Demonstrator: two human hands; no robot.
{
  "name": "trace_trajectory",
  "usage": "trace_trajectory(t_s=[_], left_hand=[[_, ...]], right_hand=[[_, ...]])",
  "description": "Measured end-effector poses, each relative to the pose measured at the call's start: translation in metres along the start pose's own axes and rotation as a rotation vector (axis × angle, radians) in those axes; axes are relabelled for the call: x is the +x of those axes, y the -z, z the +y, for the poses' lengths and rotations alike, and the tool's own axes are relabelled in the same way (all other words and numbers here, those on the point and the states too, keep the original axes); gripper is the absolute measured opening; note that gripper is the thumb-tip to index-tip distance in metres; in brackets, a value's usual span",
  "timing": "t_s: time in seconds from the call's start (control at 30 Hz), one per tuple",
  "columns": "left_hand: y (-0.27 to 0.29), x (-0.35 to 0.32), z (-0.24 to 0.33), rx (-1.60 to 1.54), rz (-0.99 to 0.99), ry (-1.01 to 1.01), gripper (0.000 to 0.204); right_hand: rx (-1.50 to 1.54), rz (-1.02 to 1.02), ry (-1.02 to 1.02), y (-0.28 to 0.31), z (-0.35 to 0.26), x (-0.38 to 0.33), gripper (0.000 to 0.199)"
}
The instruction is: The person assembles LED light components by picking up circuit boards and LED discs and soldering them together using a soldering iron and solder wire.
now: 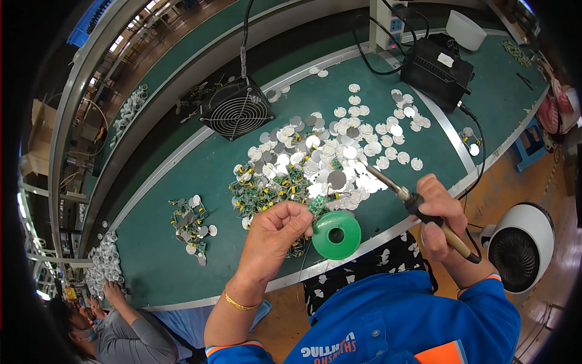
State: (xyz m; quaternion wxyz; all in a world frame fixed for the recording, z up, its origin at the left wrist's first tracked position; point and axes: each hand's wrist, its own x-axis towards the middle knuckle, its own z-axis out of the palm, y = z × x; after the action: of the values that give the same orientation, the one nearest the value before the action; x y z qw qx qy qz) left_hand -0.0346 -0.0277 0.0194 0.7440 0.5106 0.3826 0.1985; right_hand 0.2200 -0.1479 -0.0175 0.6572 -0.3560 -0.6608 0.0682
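My left hand [277, 227] is closed in a pinch on a small green circuit board [317, 205], above the near side of a heap. Against those fingers, at the bench's front edge, is a green spool [347, 244] with a dark hole in its middle. In my right hand [441, 209] is a soldering iron [397, 189], its fingers wrapped round the handle and the metal tip slanting up to the left over round discs [368, 148]. Several discs are white, others grey. Left of them lie piled circuit boards [257, 193] with yellow parts.
A black fan [237, 115] stands behind the heap. Far right are a black soldering station [438, 70] and a white tub [465, 30]. A smaller board cluster [189, 225] lies left. Beyond it, a co-worker's hand [113, 293] touches clear plastic parts [104, 261]. A white fan [522, 246] stands right.
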Motion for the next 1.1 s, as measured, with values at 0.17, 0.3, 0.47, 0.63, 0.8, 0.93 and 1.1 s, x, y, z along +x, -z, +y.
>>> trace_trajectory(t_s=[0.17,0.3,0.47,0.63,0.8,0.93,1.1], left_hand=[[-0.003,0.0,0.004,0.004,-0.014,-0.008,0.016],[-0.008,0.001,0.007,0.011,-0.04,-0.025,0.015],[-0.007,0.0,0.009,-0.005,-0.06,-0.045,0.015],[-0.003,0.001,0.007,-0.021,-0.06,-0.022,0.015],[-0.001,0.005,0.007,-0.056,-0.057,-0.008,0.017],[0.004,0.008,0.004,-0.063,-0.058,0.007,0.019],[0.002,0.008,0.007,-0.066,-0.07,0.013,0.018]], right_hand=[[-0.057,-0.037,-0.092,-0.019,0.017,0.016,0.023],[-0.037,-0.057,-0.258,-0.042,0.029,0.029,0.023],[-0.051,-0.064,-0.36,-0.059,0.03,0.04,0.026],[0.154,0.019,-0.588,-0.066,0.032,0.041,0.029],[0.238,-0.013,-0.63,-0.071,0.032,0.044,0.026],[0.215,0.036,-0.545,-0.074,0.035,0.046,0.026],[0.223,0.042,-0.502,-0.075,0.04,0.042,0.027]])
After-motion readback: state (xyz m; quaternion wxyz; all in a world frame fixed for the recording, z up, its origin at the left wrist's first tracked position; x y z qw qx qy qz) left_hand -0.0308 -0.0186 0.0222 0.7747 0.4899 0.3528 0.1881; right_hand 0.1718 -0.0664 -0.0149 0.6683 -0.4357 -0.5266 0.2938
